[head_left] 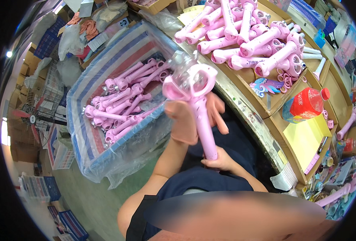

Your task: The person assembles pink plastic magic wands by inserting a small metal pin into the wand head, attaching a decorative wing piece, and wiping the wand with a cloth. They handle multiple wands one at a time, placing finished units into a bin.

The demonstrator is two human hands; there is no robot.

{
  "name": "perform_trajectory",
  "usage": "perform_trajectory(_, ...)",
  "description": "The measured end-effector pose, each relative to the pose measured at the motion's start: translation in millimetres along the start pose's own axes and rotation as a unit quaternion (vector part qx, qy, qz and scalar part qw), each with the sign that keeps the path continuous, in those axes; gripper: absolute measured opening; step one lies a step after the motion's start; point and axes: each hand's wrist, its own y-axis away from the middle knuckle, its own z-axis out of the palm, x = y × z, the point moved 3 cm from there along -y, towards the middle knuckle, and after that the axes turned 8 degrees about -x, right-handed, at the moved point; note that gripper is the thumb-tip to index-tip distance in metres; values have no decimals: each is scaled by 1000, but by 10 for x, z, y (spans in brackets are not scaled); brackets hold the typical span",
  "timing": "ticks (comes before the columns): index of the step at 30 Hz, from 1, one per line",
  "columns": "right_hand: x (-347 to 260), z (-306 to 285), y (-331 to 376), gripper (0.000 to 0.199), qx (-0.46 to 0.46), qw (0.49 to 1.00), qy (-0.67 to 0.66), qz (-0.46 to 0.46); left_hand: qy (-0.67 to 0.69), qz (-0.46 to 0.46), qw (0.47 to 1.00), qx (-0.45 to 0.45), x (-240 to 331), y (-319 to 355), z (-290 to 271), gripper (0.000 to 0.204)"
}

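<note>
A pink toy wand point(204, 126) stands nearly upright in front of me, its ring-shaped head with clear plastic parts at the top. My right hand point(221, 160) is closed round the bottom end of its handle. Just under the head, my left hand point(182, 122), in an orange-pink glove, reaches behind the shaft; its fingers come out on the right side, bent around it. The shaft hides the left palm's contact. To the left, a blue-rimmed striped bin point(79, 138) lined with clear plastic holds several similar pink wands point(119, 98).
On the workbench at right lies a heap of pink wands point(262, 42). Pink rings point(284, 80), a blue winged piece point(264, 86), a red-labelled bottle point(306, 103) and yellow paper point(304, 138) are in cardboard trays. A fan point(32, 118) and baskets point(35, 188) stand at left.
</note>
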Motion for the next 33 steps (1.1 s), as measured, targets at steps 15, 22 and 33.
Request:
perform_trajectory(15,-1523,-514,-175,49,351,845,241,-324,-423,115,863,253,93,-184,-206,30)
perform_trajectory(22,-1797,-578,-402,50,313,829,324,-330,-47,106,981,154,-91,-360,-623,44)
perform_trajectory(33,-1547,-603,-516,39,155,925,-52,-342,-294,180,930,128,-110,-138,-531,46)
